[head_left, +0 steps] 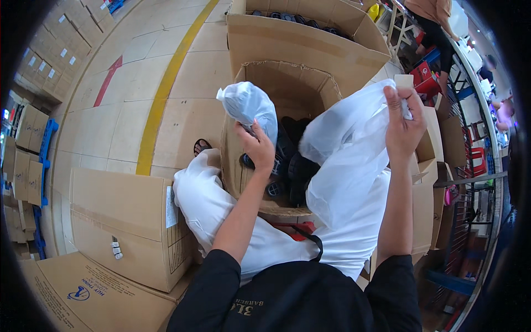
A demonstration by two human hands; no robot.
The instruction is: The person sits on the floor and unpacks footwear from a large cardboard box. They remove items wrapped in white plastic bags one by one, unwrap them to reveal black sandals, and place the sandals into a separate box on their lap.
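My left hand (258,146) grips a rounded bundle wrapped in pale bluish plastic (251,105), raised over an open cardboard box. Its contents cannot be made out through the film. My right hand (404,124) pinches the upper edge of a large, thin white plastic bag (348,152), which hangs down over my right thigh and the box's right side. Between my knees stands the cardboard box (229,191), with black footwear (285,160) lying loose inside. The hanging bag hides part of the box.
Beyond it stands a larger cardboard carton (298,47) with a row of dark shoes in it. Closed cartons (119,221) sit at my left. To the right are opened cartons (423,205) and a metal rack (470,221). A person (434,27) stands at the far right.
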